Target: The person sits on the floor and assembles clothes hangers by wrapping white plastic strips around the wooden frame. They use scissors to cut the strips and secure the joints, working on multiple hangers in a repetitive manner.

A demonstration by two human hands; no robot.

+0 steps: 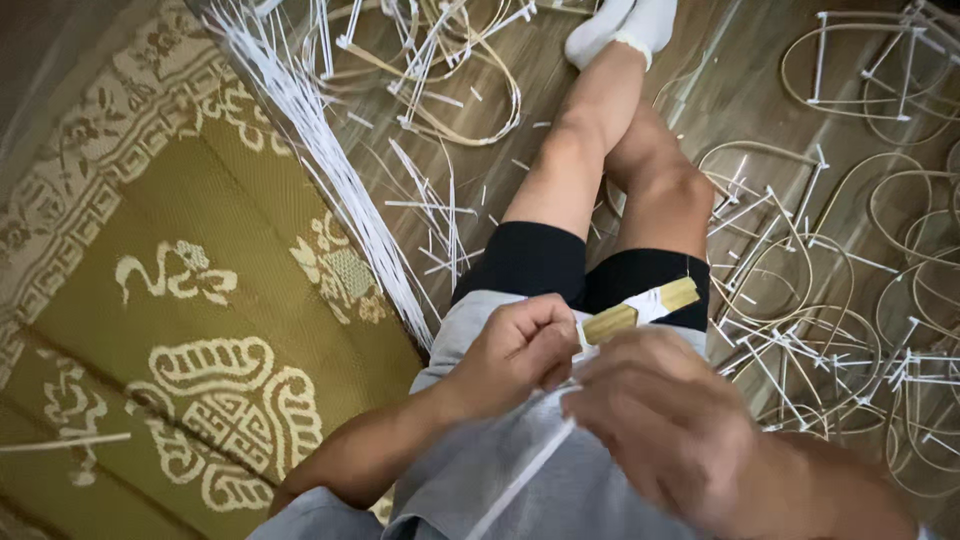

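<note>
Over the lap, the left hand (515,350) is pinching closed on a flat tan bamboo strip (640,310) whose long axis is running up-right, while the nearer right hand (660,425) is gripping a thin white plastic strand (520,482) trailing down-left.

Soft, even daylight; moderate sharpness, blur in the foreground.

You get diffuse light with a pale sheen on the wooden floor (700,90) toward the top, and only faint shadows under your legs. Your right hand (660,425) reads soft, slightly smeared; your left hand (515,350) is crisper. The patterned mat (200,300) bends at the left edge from lens distortion.
</note>
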